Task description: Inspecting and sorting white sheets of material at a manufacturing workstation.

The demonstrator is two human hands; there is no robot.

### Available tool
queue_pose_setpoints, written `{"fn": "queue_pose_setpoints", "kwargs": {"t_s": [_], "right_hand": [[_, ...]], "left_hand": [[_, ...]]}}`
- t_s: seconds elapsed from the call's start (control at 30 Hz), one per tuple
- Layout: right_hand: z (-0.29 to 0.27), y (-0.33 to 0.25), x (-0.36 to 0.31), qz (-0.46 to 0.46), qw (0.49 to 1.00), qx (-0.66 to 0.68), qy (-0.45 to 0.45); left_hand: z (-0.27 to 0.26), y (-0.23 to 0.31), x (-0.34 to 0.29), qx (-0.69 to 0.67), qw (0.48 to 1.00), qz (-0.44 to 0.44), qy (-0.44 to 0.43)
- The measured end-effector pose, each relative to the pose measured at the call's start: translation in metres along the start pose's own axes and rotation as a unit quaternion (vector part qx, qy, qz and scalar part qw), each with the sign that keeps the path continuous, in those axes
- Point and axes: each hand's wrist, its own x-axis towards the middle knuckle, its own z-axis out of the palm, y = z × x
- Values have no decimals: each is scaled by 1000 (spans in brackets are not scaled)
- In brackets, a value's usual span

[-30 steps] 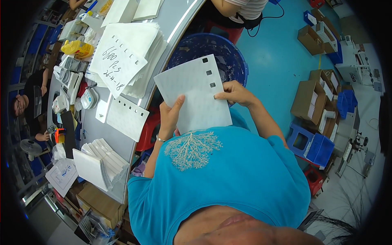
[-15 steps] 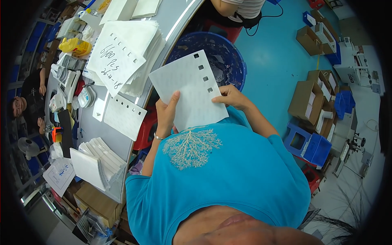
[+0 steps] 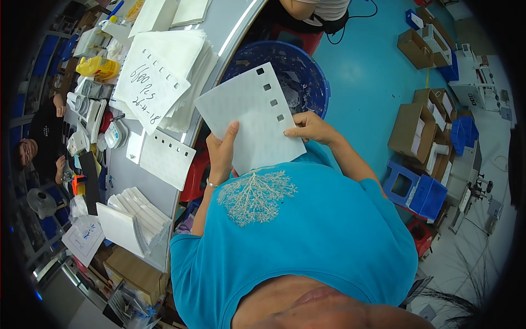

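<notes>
A white sheet with a row of square holes along its right edge is held up in front of my body. My left hand grips its lower left part, thumb lying on the face and the other fingers hidden behind. On the right edge, below the lowest visible hole, my right hand pinches the sheet between thumb and fingers. Another punched sheet lies on the grey table left of my left hand. Beyond it rises a stack of white sheets, topped by a punched piece with handwriting.
A blue tub with scraps stands behind the held sheet. Folded white stacks and a yellow bottle are on the table. One person is across the table, another at the top. Cardboard boxes stand at right.
The held sheet has tilted slightly, its upper part shifting a little left and up. Both hands keep their grip at nearly the same places.
</notes>
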Motion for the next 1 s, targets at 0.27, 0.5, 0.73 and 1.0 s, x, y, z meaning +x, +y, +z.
{"fn": "queue_pose_setpoints", "kwargs": {"t_s": [0.27,0.5,0.73,1.0], "right_hand": [[9,21,4,-69,991,39,105],[-4,24,-5,-42,979,198,23],[-8,7,-12,-7,990,140,-24],[-5,25,-5,-105,989,-105,20]], "left_hand": [[-2,-8,1,-6,999,16,36],[0,-13,-2,-53,995,9,84],[13,-8,-12,-51,993,26,104],[22,-11,-18,-25,996,38,80]]}}
